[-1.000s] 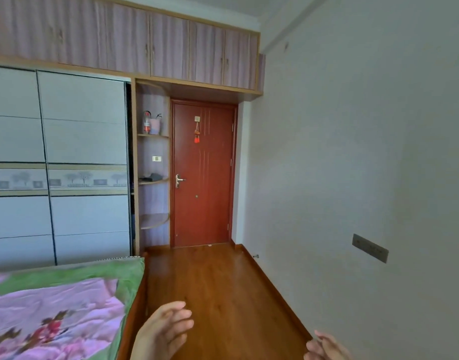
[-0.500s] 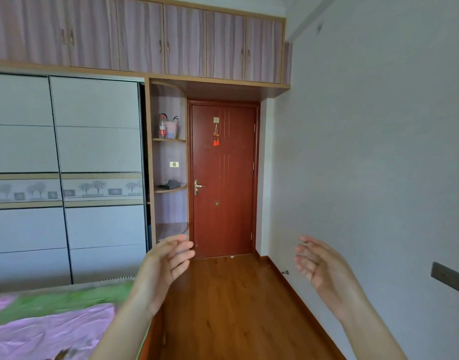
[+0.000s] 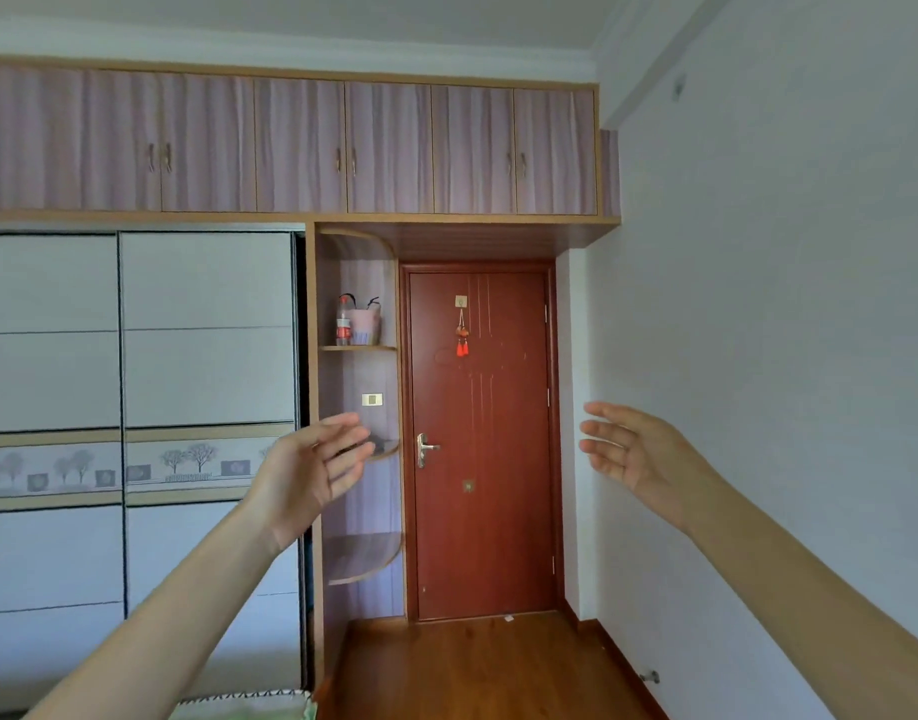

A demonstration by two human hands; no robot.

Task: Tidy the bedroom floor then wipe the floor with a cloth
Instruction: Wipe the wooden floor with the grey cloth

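Observation:
Both my arms are stretched out in front of me at chest height, palms facing each other. My left hand (image 3: 311, 472) is open with relaxed fingers and holds nothing. My right hand (image 3: 636, 452) is likewise open and empty. A strip of brown wooden floor (image 3: 488, 667) shows at the bottom, running to the red door. A small pale scrap (image 3: 509, 618) lies on the floor at the door's foot. No cloth is in view.
A red door (image 3: 480, 439) stands shut straight ahead. A wardrobe with sliding panels (image 3: 135, 407) fills the left, with corner shelves (image 3: 361, 558) holding a bottle and a pink cup (image 3: 364, 324). A white wall (image 3: 758, 356) runs along the right. The bed's edge (image 3: 249, 706) shows bottom left.
My view has tilted upward, so the bed and most of the floor dropped out of sight. Both hands have risen from the bottom edge to mid-frame, staying open.

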